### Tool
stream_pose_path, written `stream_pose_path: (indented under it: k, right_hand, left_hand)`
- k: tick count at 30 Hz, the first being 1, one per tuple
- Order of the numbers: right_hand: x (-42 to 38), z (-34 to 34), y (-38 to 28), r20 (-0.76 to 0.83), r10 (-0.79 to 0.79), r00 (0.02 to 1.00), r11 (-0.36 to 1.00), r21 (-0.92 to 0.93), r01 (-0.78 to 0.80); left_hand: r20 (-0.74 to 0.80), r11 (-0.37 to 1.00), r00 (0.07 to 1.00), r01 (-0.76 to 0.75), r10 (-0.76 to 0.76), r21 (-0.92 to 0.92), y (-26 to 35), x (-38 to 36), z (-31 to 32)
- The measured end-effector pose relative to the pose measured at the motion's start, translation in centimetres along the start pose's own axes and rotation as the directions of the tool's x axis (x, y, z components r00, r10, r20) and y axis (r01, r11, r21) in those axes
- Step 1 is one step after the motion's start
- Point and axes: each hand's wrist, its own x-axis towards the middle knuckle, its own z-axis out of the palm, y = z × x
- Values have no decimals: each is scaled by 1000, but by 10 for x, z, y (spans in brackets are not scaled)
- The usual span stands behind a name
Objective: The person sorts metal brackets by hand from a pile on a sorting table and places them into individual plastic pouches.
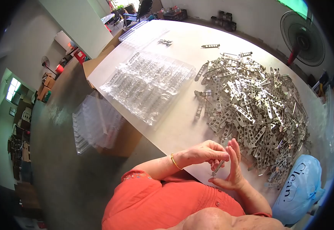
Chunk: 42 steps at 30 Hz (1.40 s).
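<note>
Close in front of my body, my left hand [208, 152], a gold bangle at its wrist, pinches a small perforated metal bracket [218, 168]. The strip slants downward from the fingertips. Facing it is my right hand [234, 173], fingers stretched upward and thumb apart, with the thumb tip right at the strip's lower end. A big heap of similar metal brackets [257, 109] covers the right part of the white table [171, 138]. To the left lies a clear plastic tray [148, 90] with rows of compartments.
A blue plastic bag [299, 188] sits at the right table edge. Clear trays [98, 122] rest on a cardboard box [125, 142] at left. Another tray [136, 32] and a few loose brackets [165, 42] lie toward the back. Beyond the table stands a fan [302, 40].
</note>
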Motion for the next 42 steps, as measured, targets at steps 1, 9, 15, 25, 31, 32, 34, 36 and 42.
stream_pose_path:
  k: [1, 9, 15, 25, 31, 32, 34, 36, 42]
  right_hand:
    - [3, -1, -2, 4, -1, 1000, 1000, -9, 1]
    - [17, -17, -23, -116, 88, 989, 986, -131, -103]
    - [31, -17, -23, -192, 192, 962, 968, -127, -218]
    - [49, -3, -13, -238, 235, 942, 967, -40, -252]
    - [53, 4, -3, -222, 255, 941, 967, 80, -243]
    - [54, 3, -4, -222, 254, 941, 967, 79, -242]
    - [56, 1, -8, -219, 268, 938, 963, 88, -255]
    - [54, -3, -8, -225, 272, 936, 957, 168, -237]
    - [52, -13, -26, -280, 563, 778, 728, 614, -306]
  left_hand:
    - [12, 999, 1000, -17, 17, 29, 2, 1, -1]
    - [170, 987, 977, -144, 129, 77, 31, 23, -3]
    - [240, 990, 966, -118, 96, 80, 45, 37, -19]
    - [167, 992, 977, -127, 129, -23, 36, 43, -45]
    - [218, 986, 963, -149, 161, -71, 38, 43, -53]
    - [221, 986, 962, -147, 160, -77, 39, 43, -54]
    - [228, 987, 961, -142, 157, -78, 38, 44, -54]
    - [207, 984, 966, -136, 157, -112, 36, 44, -53]
    - [216, 994, 970, -106, 110, -28, 36, 38, -48]
